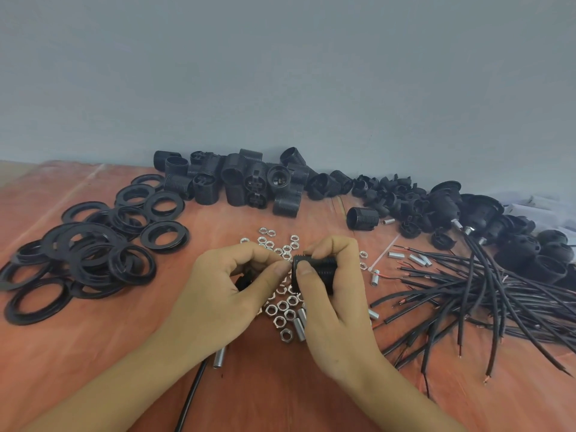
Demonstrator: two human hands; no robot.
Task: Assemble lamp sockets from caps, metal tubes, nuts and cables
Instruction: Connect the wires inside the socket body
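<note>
Mid-frame above the orange worktop, our right grip clasps the black ribbed plastic socket barrel by its grooved sides, light and stiff we judge, while our left grip pinches a small hidden part at its end.

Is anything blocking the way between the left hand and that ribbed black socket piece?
Nothing visible. The left hand, holding a small black part, has its fingertips at the end of the threaded socket body that the right hand grips. Loose nuts lie on the table beneath.

Even, soft light, faint shadows, slight softness throughout, and wide-angle bending toward the edges.
</note>
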